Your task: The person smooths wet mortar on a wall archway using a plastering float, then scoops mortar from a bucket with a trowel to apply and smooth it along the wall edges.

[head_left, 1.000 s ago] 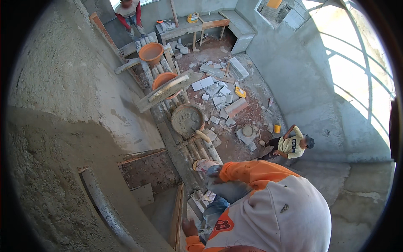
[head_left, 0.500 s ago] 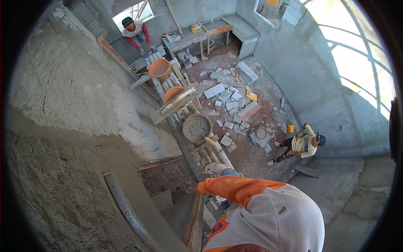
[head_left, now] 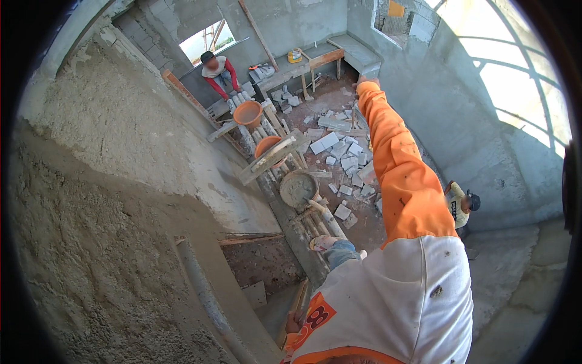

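My right arm, in an orange sleeve, stretches far out over the room. My right hand [head_left: 368, 80] shows small at its end, before the grey bench in the far corner; its fingers seem apart and nothing shows in them. My left hand [head_left: 294, 321] is low, beside the wooden board [head_left: 299, 301]; its fingers are mostly hidden, so a grip on the board cannot be made out. Ahead of my foot, a round tub of wet mortar [head_left: 298, 189] rests on the scaffold poles [head_left: 330, 219]. Something like a tool handle leans at its rim.
Two orange basins [head_left: 248, 113] and a plank [head_left: 267, 160] stand along the scaffold. A co-worker in red sleeves [head_left: 219, 74] is at its far end; another [head_left: 459, 205] stands below right. Broken blocks [head_left: 348, 162] litter the floor. Rough plastered wall [head_left: 109, 242] rises at left.
My right arm has swung from low left, near the scaffold, up and out to the far right. My left hand has come into sight. The view has shifted, so the scene sits further right.
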### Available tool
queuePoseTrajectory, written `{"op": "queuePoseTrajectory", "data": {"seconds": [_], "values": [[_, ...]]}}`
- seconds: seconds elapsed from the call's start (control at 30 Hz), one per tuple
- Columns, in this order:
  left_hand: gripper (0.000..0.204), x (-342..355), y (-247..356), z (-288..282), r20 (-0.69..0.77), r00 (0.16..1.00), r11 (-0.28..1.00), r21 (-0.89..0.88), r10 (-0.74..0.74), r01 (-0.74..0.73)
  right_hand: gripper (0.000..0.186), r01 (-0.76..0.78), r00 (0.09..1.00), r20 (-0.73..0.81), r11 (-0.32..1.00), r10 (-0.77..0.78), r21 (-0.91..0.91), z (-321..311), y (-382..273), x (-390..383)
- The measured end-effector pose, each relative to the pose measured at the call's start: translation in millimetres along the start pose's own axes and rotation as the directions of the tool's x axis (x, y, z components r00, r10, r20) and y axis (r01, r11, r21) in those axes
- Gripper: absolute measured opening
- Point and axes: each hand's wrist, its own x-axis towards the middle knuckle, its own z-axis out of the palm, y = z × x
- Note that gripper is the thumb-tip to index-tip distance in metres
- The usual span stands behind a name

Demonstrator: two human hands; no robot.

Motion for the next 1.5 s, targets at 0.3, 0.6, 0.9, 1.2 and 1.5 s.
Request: {"op": "queuePoseTrajectory", "data": {"seconds": [0.3,0.6,0.9,1.2,1.5], "values": [[0.048,-110,116,123,0.104,0.95,0.811,0.499,0.293,-0.305,0.06,0.189,0.724,0.67,0.981,-0.165,0.037,18,127,-258],[0.035,-225,173,231,0.66,-0.004,-0.473,0.534,0.751,-0.701,0.076,0.704,0.022,0.988,0.699,0.151,-0.123,39,232,-459],[0.037,-198,148,214,0.609,0.276,-0.299,0.673,0.744,-0.677,0.066,0.567,-0.029,0.925,0.769,0.379,-0.297,54,300,-478],[0.044,-190,143,221,0.618,0.342,-0.228,0.659,0.709,-0.717,0.046,-0.107,-0.003,0.712,0.708,0.702,-0.698,68,318,-474],[0.056,-201,157,240,0.668,0.237,-0.298,0.582,0.705,-0.756,0.032,0.62,-0.557,0.804,0.748,0.208,0.236,87,411,-446]]}}
